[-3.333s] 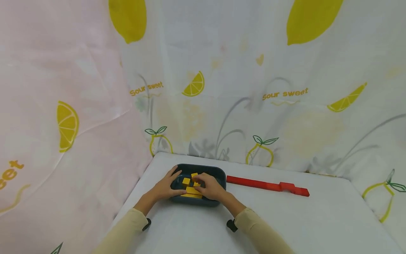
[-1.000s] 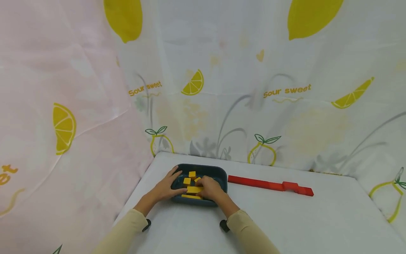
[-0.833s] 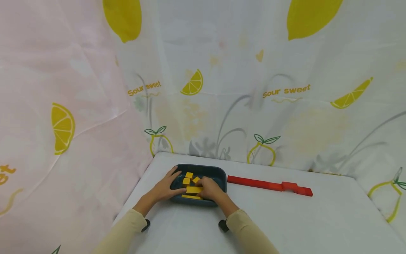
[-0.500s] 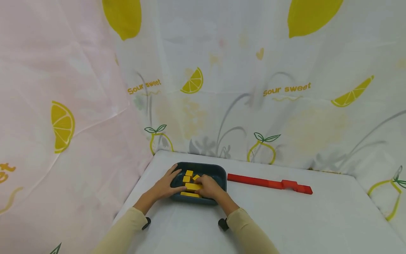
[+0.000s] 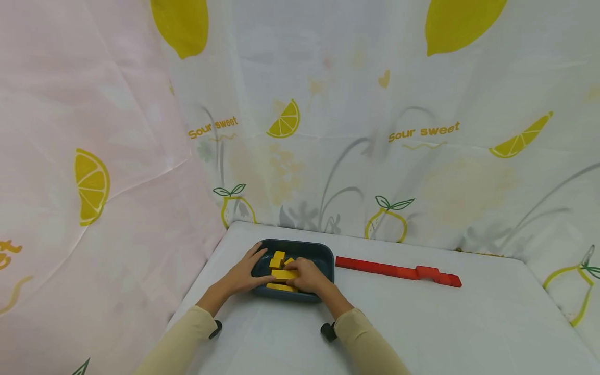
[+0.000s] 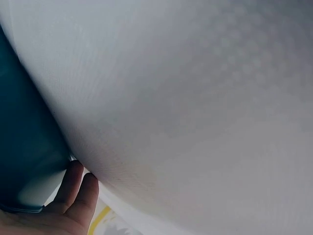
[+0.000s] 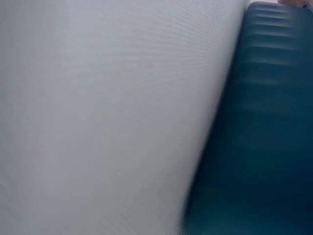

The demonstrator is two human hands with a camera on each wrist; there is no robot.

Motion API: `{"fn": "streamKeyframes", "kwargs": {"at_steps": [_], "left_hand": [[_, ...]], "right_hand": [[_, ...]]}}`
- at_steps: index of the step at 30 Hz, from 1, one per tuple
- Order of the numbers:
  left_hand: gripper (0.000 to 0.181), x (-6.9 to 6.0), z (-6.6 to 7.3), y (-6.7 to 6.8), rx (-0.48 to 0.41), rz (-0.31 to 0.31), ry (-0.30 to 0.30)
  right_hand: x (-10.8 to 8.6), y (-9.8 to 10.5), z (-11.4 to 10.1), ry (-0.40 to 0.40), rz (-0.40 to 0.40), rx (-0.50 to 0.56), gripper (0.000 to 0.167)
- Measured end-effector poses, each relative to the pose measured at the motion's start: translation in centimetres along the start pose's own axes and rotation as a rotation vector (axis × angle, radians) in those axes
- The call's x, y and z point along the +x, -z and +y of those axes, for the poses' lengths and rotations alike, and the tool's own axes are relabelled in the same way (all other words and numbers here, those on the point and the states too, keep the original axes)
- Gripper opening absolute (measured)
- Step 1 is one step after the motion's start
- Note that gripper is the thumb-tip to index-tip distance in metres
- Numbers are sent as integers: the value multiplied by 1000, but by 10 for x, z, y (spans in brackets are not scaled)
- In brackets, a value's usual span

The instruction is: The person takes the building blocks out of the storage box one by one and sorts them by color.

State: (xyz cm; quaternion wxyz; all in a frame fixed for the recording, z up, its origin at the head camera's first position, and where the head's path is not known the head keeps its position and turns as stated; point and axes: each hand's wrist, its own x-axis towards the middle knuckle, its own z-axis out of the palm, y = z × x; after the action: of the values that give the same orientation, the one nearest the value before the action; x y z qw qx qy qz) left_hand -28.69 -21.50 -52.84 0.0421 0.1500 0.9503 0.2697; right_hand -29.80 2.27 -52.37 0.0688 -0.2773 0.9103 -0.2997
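Note:
In the head view, a dark teal tray (image 5: pixel 323 255) holds several yellow blocks. My left hand (image 5: pixel 241 273) grips the tray's left end, its fingers over the rim and its thumb by a long yellow block (image 5: pixel 281 276). Two of its fingers (image 6: pixel 84 198) lie along the outer wall in the left wrist view. My right hand (image 5: pixel 311 276) reaches inside and pinches the right end of that long block, hiding part of it. Another long yellow bar (image 5: pixel 279 287) lies nearer the front wall. Behind sit small yellow cubes (image 5: pixel 276 263), close together, and a partly hidden yellow piece (image 5: pixel 288 261).
Right of the tray, a line of red blocks (image 5: pixel 379 267) runs across the white tabletop (image 5: pixel 436 323), with a raised notched piece (image 5: pixel 427 272) near its far end. Lemon-printed cloth (image 5: pixel 337 172) hangs behind and at the left.
The rear small cube has moved left and forward against the other cube. My right hand has shifted the long block slightly left. My left hand keeps its place on the tray.

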Motion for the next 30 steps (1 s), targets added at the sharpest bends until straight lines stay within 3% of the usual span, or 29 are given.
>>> {"fn": "streamKeyframes", "kwargs": {"at_steps": [11,19,30], "left_hand": [[99,-3,-3,-2,-5,-4,-3],[100,-2,-2,-1,5,-1,5],[101,0,0,-1,-5,-6,9]], "right_hand": [[-1,-2,0,14,33,37,30],[0,-2,0,-24,81,113,32],[-2,4,0,3,129,171,30]]}}
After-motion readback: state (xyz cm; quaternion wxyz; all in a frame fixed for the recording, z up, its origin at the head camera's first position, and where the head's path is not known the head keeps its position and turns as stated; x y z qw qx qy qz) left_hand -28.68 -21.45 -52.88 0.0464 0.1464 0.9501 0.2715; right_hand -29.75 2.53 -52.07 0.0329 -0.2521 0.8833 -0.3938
